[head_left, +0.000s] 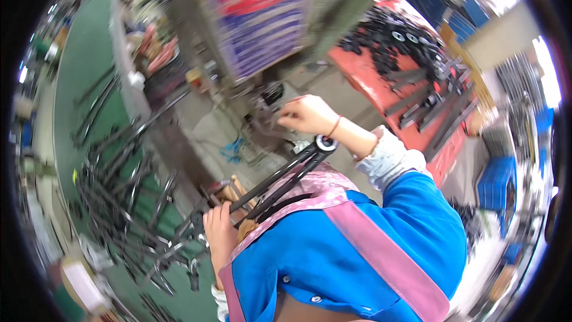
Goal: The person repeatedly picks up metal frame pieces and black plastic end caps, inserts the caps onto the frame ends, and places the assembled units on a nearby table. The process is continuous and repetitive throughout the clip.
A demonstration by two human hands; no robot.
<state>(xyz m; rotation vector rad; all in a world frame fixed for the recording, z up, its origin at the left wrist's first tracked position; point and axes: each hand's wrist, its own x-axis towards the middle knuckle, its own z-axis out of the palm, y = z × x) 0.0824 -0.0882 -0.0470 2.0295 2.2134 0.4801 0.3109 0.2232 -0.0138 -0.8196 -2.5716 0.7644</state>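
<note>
My left hand [219,234] grips the lower end of a black two-tube metal frame part [280,177]. The part slants up to the right and ends in a ring with a silver insert [326,143]. My right hand [307,114], with a red thread on its wrist, reaches forward over that ring. Its fingers are curled together against a grey metal fixture [266,100] on the machine. Whether they pinch anything is hidden. My blue jacket with pink apron straps [363,244] fills the lower middle.
A heap of black tubular frames [128,203] lies on the green floor at left. A red table [381,83] at upper right carries black rings and bars. Blue crates [497,182] stand at right. A blue and red board [262,15] hangs above the machine.
</note>
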